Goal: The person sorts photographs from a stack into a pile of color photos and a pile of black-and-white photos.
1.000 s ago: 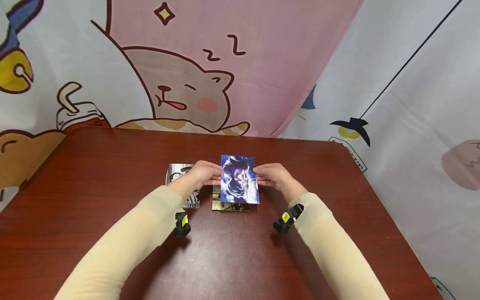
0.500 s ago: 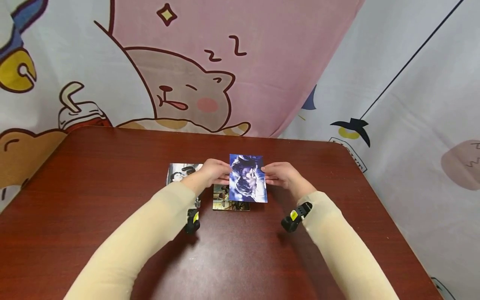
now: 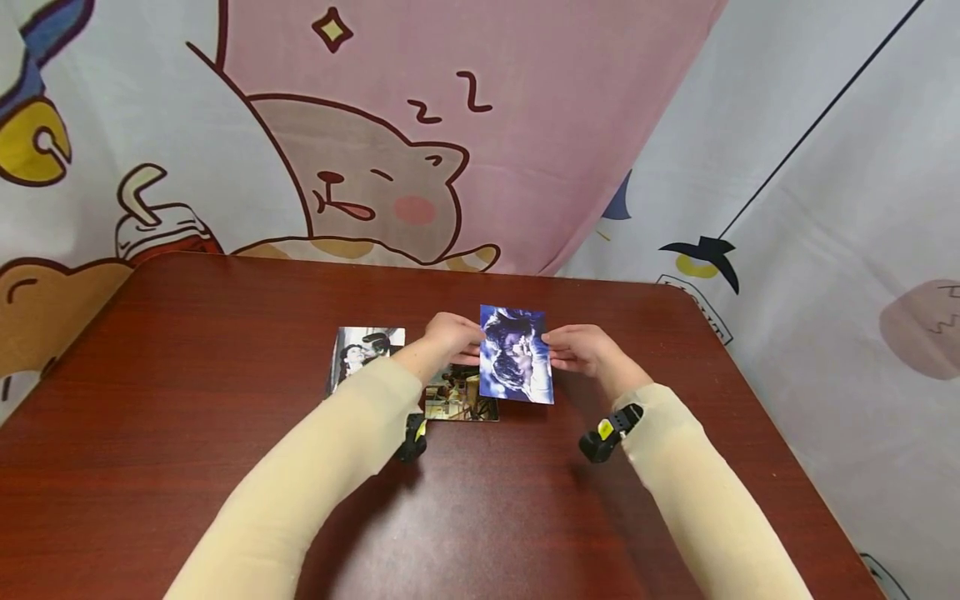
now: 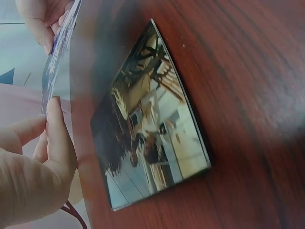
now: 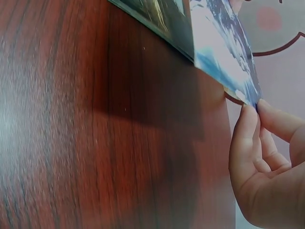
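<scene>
Between my two hands, a blue-and-white photo card (image 3: pixel 516 357) is held up above the table. My left hand (image 3: pixel 453 337) pinches its left edge between thumb and fingers; my right hand (image 3: pixel 587 350) pinches the opposite edge. In the left wrist view the card (image 4: pixel 59 57) appears nearly edge-on. Below and to the left lies a stack of colour picture cards (image 3: pixel 457 398), partly covered by the held card and my left hand. Further left sits a black-and-white picture card (image 3: pixel 362 350), its lower part hidden by my left sleeve.
All of this is on a dark red-brown wooden table (image 3: pixel 225 358). A printed cartoon curtain (image 3: pixel 570 108) hangs behind the table's far edge. Black wrist cameras (image 3: pixel 600 442) are strapped below both sleeves.
Both hands have carried the blue-and-white photo card to the right, uncovering more of the colour stack. The cards on the table have stayed in place.
</scene>
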Demonstrator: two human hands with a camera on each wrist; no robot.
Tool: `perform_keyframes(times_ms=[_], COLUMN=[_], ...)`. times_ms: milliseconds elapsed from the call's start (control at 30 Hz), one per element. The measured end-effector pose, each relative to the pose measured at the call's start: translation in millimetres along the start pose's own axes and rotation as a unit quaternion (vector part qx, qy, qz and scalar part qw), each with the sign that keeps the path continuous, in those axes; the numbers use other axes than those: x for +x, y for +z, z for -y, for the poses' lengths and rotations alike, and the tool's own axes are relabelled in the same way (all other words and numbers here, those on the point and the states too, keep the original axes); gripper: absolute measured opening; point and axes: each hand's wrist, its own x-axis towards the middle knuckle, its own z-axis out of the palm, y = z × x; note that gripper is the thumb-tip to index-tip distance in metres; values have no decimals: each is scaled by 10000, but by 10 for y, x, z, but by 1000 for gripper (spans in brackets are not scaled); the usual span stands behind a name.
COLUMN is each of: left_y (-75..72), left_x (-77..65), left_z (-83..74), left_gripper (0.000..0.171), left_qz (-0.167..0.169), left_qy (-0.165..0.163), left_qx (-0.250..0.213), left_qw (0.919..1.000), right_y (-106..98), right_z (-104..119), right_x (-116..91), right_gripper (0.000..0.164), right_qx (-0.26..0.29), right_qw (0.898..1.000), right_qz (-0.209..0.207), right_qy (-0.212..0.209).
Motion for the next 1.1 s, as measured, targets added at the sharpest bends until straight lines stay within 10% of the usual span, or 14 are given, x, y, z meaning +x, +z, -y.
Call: perform_keyframes(times_ms=[733,1100], left_y=[429,598], left_x=[83,518], left_z=[81,362], left_gripper=[24,21], left_qz=[-293,-168], left_qy=[-92,147], left_qx=[136,-28], left_qw=[9994,9997], right_y=[-300,-353], right_z=[-189,-309], right_x=[32,100], right_gripper=[32,37], right_qx=[-36,-373], right_qw=[9998,9980], right_qz=[-77,-433], right_qy=[170,282])
